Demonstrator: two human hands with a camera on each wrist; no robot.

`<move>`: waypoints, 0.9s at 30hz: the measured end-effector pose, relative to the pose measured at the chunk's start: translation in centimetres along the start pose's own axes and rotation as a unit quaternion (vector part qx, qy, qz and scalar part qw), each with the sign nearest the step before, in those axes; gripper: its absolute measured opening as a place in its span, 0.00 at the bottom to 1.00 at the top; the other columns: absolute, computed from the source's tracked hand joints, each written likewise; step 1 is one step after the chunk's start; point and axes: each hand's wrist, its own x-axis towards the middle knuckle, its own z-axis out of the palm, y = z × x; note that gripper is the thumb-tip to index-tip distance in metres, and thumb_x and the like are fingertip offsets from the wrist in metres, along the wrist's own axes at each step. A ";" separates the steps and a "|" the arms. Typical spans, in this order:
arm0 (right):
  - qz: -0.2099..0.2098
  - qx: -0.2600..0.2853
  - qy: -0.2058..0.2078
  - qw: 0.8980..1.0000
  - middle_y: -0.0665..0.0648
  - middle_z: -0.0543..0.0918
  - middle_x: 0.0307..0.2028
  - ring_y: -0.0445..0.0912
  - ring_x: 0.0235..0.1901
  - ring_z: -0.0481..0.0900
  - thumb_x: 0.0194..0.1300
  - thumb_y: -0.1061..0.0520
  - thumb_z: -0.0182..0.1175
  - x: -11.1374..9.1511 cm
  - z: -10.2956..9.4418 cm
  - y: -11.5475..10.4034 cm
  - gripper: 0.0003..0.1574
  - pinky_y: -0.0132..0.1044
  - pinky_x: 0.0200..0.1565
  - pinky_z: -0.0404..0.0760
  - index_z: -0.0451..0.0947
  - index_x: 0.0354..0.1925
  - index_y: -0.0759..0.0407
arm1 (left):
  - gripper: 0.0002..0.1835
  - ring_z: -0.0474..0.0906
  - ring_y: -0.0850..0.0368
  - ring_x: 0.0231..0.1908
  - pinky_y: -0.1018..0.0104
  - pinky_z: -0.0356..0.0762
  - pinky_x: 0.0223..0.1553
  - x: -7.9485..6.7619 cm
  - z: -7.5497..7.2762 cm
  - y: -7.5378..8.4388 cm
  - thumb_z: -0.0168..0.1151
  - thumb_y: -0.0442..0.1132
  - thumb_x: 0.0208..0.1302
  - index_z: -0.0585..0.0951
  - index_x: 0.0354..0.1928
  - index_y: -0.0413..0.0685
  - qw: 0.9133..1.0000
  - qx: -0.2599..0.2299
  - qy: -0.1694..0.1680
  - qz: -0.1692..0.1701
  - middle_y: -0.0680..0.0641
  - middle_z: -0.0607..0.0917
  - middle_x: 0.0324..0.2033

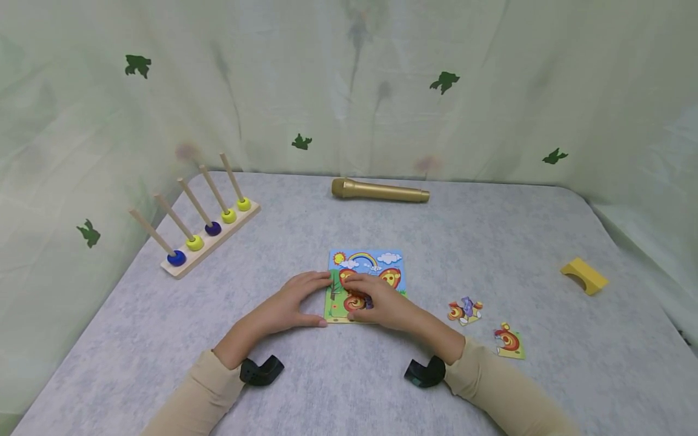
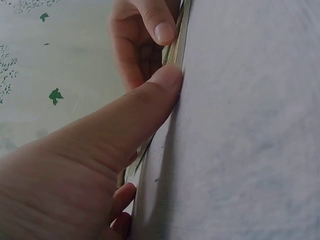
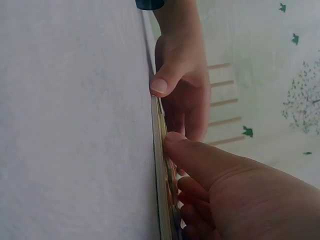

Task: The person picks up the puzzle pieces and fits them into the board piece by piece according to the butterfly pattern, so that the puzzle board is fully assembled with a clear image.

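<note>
A picture puzzle board point(image 1: 389, 251) with sky, sun and rainbow lies flat on the table, a butterfly-like figure partly filling it. My left hand point(image 1: 291, 303) holds its left side, thumb at the near corner and fingers on the far part of that edge. Over the middle, my right hand point(image 1: 389, 303) grips a puzzle piece point(image 1: 354, 303) between thumb and bent fingers; the palm hides part of it. In the right wrist view, the right thumb point(image 3: 195, 155) touches the layered edge of the pieces. Two loose puzzle pieces point(image 1: 465, 310) point(image 1: 509, 341) lie to the right.
At the back left stands a wooden peg rack point(image 1: 218, 239) with blue and yellow rings. A gold toy microphone point(image 1: 382, 191) lies at the back. On the right sits a yellow arch block point(image 1: 584, 275). A pale curtain point(image 1: 327, 79) surrounds the table.
</note>
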 end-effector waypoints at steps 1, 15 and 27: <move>0.001 -0.001 0.000 1.000 0.52 0.65 0.61 0.45 0.62 0.56 0.56 0.50 0.63 0.0 0.0 0.0 0.35 0.44 0.60 0.57 0.67 0.60 0.58 | 0.37 0.54 0.47 0.62 0.47 0.51 0.59 0.0 -0.1 0.0 0.65 0.55 0.50 0.69 0.61 0.48 1.000 -0.003 -0.001 0.002 0.47 0.64 0.62; 0.004 -0.007 0.008 1.000 0.52 0.65 0.60 0.47 0.61 0.57 0.56 0.49 0.63 0.3 0.3 0.2 0.34 0.44 0.59 0.59 0.69 0.59 0.57 | 0.23 0.55 0.46 0.61 0.44 0.53 0.57 -0.3 -0.3 0.1 0.64 0.54 0.52 0.80 0.51 0.57 0.999 0.009 -0.005 0.031 0.46 0.65 0.61; 0.028 0.079 -0.015 0.996 0.53 0.63 0.61 0.46 0.61 0.58 0.56 0.49 0.63 -1.2 -1.9 -1.1 0.38 0.47 0.57 0.61 0.63 0.63 0.55 | 0.20 0.57 0.45 0.60 0.45 0.53 0.57 0.0 0.1 0.2 0.66 0.52 0.51 0.82 0.46 0.57 0.999 0.003 0.019 0.034 0.45 0.67 0.60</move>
